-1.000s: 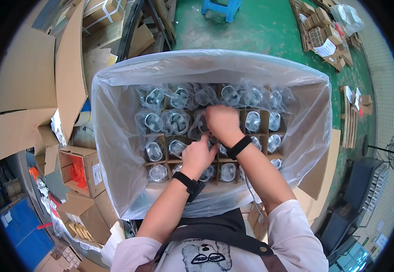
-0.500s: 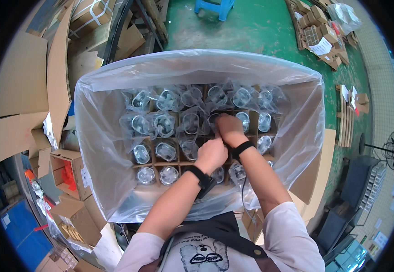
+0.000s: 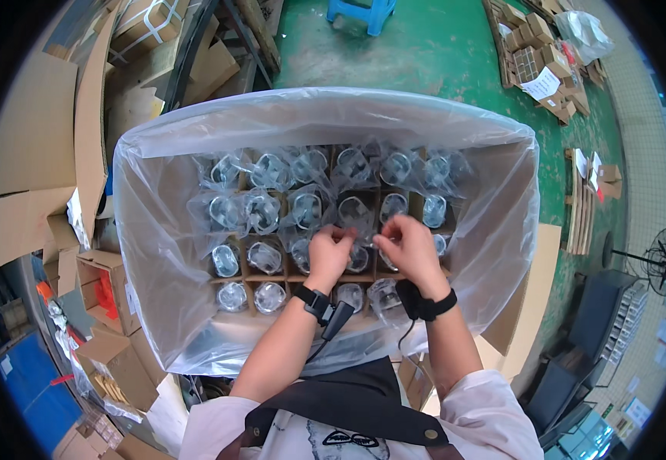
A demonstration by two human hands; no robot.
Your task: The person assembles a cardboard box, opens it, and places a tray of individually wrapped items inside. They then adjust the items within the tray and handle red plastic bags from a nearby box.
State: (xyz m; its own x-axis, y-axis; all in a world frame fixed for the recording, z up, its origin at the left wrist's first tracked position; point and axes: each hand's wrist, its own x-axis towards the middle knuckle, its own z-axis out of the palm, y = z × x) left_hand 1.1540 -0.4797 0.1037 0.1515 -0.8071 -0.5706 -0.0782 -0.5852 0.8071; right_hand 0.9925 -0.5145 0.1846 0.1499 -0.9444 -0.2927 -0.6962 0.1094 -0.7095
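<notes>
My left hand (image 3: 331, 254) and my right hand (image 3: 411, 247) are over the middle of a large carton. Both have thumb and fingers pinched on the edges of a clear plastic bag (image 3: 358, 225), which is spread between them around a silver metal piston. Around them, several more pistons, such as one piston (image 3: 264, 257) to the left, stand in the compartments of a cardboard divider (image 3: 245, 277). Those in the far rows are loosely wrapped in clear bags; the left ones of the near rows look barer. My wrists and fingers partly cover the right near cells.
A translucent plastic liner (image 3: 333, 115) covers the carton's walls and hangs over its rim. Opened cartons (image 3: 118, 368) stand at the left. Beyond lie a blue stool (image 3: 361, 14), a pallet with small boxes (image 3: 536, 57) and a black fan (image 3: 659, 261).
My hands have drawn apart, the left moving left and the right moving nearer. The bag is now stretched between them. The carton appears shifted slightly left in view.
</notes>
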